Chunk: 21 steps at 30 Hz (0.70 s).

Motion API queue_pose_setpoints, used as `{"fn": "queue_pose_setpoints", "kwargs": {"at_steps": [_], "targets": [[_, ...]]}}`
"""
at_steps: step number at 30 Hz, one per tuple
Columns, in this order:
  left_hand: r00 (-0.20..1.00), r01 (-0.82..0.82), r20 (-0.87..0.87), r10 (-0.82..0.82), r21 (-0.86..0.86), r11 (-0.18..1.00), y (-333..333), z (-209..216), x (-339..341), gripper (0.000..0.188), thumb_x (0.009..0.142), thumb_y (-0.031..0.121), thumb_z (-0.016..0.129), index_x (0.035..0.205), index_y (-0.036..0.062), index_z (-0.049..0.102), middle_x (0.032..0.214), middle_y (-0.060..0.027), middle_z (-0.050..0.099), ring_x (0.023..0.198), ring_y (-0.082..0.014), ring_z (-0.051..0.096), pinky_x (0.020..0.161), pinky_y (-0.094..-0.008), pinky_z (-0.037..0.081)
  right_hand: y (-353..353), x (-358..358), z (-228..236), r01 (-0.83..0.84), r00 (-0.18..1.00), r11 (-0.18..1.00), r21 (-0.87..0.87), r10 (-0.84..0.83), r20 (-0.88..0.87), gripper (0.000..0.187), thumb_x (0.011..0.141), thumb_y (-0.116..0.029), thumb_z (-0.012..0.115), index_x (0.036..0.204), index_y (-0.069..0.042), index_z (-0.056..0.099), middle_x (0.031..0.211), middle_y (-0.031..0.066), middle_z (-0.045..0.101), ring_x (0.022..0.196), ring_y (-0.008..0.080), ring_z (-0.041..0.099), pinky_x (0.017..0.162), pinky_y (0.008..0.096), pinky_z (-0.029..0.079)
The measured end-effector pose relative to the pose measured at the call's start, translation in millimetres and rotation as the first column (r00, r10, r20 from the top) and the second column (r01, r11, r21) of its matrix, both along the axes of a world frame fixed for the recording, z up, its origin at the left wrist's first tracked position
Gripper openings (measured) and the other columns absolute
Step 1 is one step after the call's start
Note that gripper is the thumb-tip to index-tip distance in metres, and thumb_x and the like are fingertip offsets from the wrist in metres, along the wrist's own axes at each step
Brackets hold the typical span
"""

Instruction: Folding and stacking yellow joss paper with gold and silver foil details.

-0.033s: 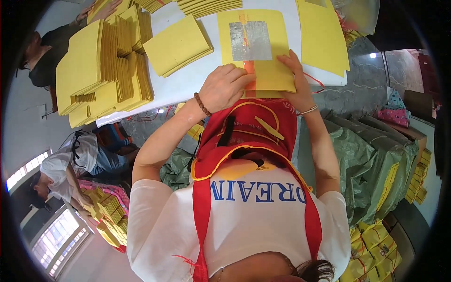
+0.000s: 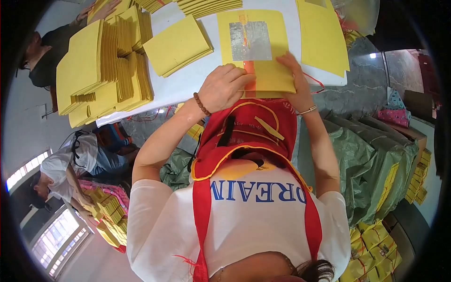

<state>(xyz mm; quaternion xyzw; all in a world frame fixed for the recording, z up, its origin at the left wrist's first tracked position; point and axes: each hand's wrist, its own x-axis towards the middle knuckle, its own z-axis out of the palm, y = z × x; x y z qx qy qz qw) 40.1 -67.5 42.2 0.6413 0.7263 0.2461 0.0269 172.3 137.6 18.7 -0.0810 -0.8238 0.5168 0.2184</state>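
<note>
A yellow paper sheet (image 2: 279, 37) lies on the white table in front of me, its near edge at the table's front. A silvery grey rectangle (image 2: 258, 42) is on it, and an orange strip (image 2: 248, 68) runs down its middle. My left hand (image 2: 221, 88), with a brown bead bracelet on the wrist, is closed, its fingertips pinching the strip near the sheet's front edge. At the front right corner my right hand (image 2: 299, 87) grips the sheet, fingers on top. Its thumb is partly hidden at the near edge.
Stacks of folded yellow paper (image 2: 84, 61) fill the table's left side; a smaller pile (image 2: 176, 47) lies nearer. More yellow sheets (image 2: 322, 40) are at the right. Green wrapped bundles (image 2: 357, 164) stand on the right. Another person (image 2: 80, 160) handles yellow packets at left.
My right hand's fingers have shifted very slightly at the sheet's right edge. Nothing else has visibly moved.
</note>
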Motion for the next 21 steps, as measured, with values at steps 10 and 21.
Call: {"fn": "queue_pose_setpoints", "kwargs": {"at_steps": [10, 21], "targets": [[0.93, -0.367, 0.077, 0.359, 0.146, 0.919, -5, -5, -5, 0.069, 0.062, 0.009, 0.07, 0.127, 0.0093, 0.046, 0.128, -0.0171, 0.044, 0.102, -0.0331, 0.048, 0.085, -0.0403, 0.039, 15, -4, -8, -0.086, 0.996, 0.988, 0.128, 0.09, -0.024, 0.036, 0.068, 0.002, 0.064, 0.103, -0.007, 0.062, 0.114, 0.0086, 0.061, 0.118, 0.029, 0.048, 0.098, 0.0374, 0.039], [0.971, -0.218, -0.073, 0.229, 0.133, 0.967, -24, 22, 10, 0.038, 0.073, 0.002, 0.053, 0.108, 0.013, 0.061, 0.11, -0.0085, 0.057, 0.099, -0.0269, 0.051, 0.083, -0.0373, 0.039, 12, 28, 41, -0.197, 0.971, 0.816, 0.544, 0.238, -0.007, 0.03, 0.074, -0.019, 0.064, 0.103, -0.012, 0.062, 0.11, 0.0041, 0.061, 0.109, 0.0237, 0.054, 0.089, 0.0385, 0.037]]}}
